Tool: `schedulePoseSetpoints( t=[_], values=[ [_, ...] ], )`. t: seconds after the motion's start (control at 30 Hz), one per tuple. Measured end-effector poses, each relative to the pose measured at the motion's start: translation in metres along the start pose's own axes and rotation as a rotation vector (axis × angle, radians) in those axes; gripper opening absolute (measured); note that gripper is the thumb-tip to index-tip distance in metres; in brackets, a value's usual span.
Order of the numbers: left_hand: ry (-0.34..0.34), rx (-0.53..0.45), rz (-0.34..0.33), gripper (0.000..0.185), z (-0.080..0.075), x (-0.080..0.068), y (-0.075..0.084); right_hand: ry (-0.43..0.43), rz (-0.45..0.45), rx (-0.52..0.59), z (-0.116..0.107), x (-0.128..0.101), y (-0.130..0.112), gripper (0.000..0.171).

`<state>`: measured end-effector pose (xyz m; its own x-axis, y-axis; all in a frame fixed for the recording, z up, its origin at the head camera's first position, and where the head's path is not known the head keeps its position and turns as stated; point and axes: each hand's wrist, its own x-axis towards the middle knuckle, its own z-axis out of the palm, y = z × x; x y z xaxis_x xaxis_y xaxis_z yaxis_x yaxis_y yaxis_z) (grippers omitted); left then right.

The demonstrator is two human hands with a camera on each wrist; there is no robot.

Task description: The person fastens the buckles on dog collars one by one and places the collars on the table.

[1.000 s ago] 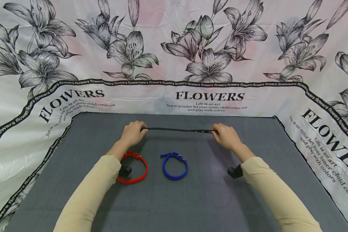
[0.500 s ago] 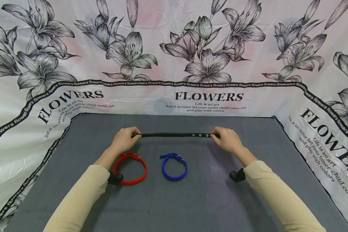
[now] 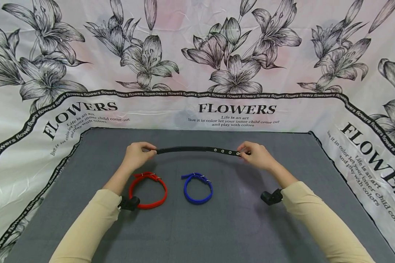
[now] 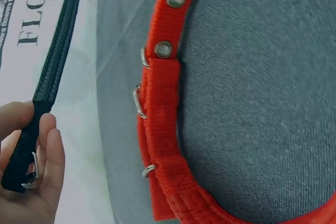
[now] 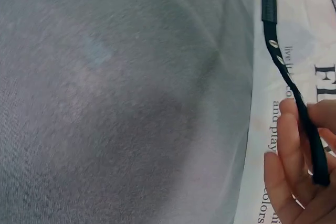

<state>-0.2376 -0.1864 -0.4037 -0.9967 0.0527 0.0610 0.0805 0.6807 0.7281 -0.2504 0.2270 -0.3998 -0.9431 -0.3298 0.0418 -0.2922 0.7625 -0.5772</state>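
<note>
A black collar strap [image 3: 197,149] is stretched between both hands above the grey table mat [image 3: 217,226], bowed slightly upward. My left hand [image 3: 136,155] pinches its buckle end [image 4: 26,156]. The eyelet end [image 5: 294,87] is pinched by my right hand [image 3: 255,155], with several metal eyelets showing beside the fingers [image 5: 286,145]. A buckled red collar [image 3: 148,190] lies in a loop under my left forearm, seen close in the left wrist view [image 4: 163,108]. Beside it lies a buckled blue collar [image 3: 198,188].
A floral cloth printed "FLOWERS" [image 3: 237,109] rises as a backdrop behind and along both sides of the mat. Black wrist cameras sit on both cream sleeves [image 3: 128,202] [image 3: 271,197].
Both hands have drawn back toward me a little and my left hand shifted left. The black strap now shows its flat face with eyelets and arches upward instead of lying edge-on and straight.
</note>
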Motion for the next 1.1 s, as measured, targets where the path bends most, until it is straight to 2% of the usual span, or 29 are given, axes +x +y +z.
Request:
schedulePoseSetpoints(
  t=[0.2,0.27,0.43,0.6,0.73,0.9,1.1],
  values=[
    [-0.008,-0.247,-0.084,0.027,-0.004,-0.001,0.001,-0.075,0.104,0.333,-0.007,0.0,-0.005,0.022],
    [-0.01,-0.332,-0.107,0.029,-0.005,0.0,0.001,-0.076,0.131,0.399,-0.008,0.0,-0.004,0.027],
    [-0.033,-0.524,-0.168,0.035,-0.006,0.002,0.003,-0.052,0.163,0.49,-0.007,0.001,-0.004,0.039],
    [-0.046,-0.672,-0.156,0.043,-0.006,0.002,0.004,-0.002,0.129,0.497,-0.006,0.003,-0.005,0.041],
    [-0.001,-0.676,-0.126,0.041,-0.004,0.003,0.005,0.051,0.096,0.467,-0.005,0.005,-0.006,0.041],
    [0.081,-0.608,-0.097,0.038,-0.002,0.003,0.006,0.087,0.093,0.48,-0.002,0.007,-0.008,0.043],
    [0.079,-0.644,-0.03,0.046,-0.001,0.001,0.013,0.114,0.063,0.56,0.002,0.011,-0.017,0.048]
  ],
)
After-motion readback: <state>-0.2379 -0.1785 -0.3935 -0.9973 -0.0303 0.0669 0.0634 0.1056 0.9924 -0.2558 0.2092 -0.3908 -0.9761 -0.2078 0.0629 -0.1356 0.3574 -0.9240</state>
